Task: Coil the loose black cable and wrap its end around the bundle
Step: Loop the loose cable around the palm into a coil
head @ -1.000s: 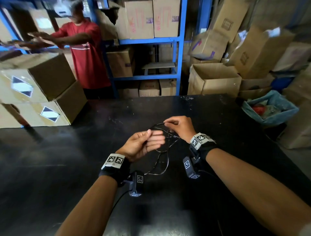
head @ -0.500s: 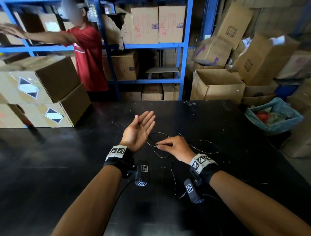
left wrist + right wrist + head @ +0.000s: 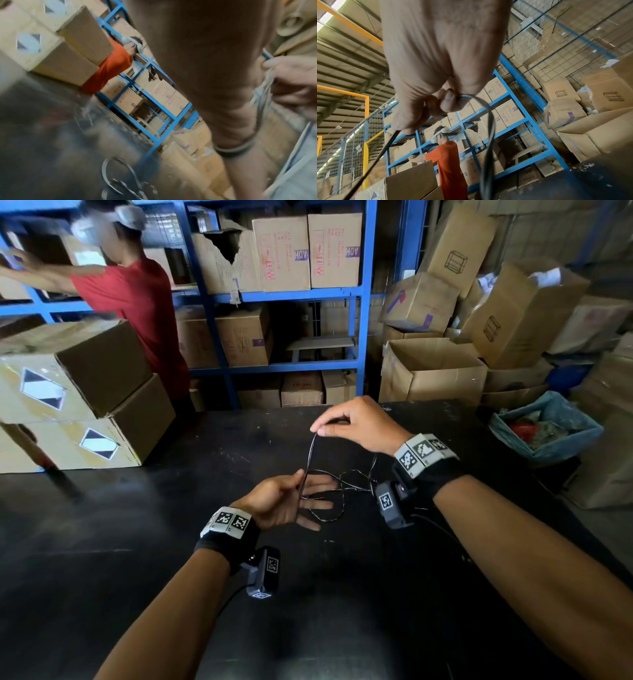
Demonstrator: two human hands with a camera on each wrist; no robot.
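The coiling is under way: the right hand (image 3: 356, 422) pinches the black cable (image 3: 310, 453) raised at center frame, the left hand (image 3: 287, 503), thumb closed on it, fingers straight, next needs another loop laid in.

Scuffed matte black worktop (image 3: 171, 542). On it: two stacked brown cardboard boxes (image 3: 78, 405) at far left; loose loops of thin black cable (image 3: 346, 481) mid-surface.

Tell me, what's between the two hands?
Just a thin stretch of the black cable, running from the raised right hand down to the left hand. The head view shows it best.
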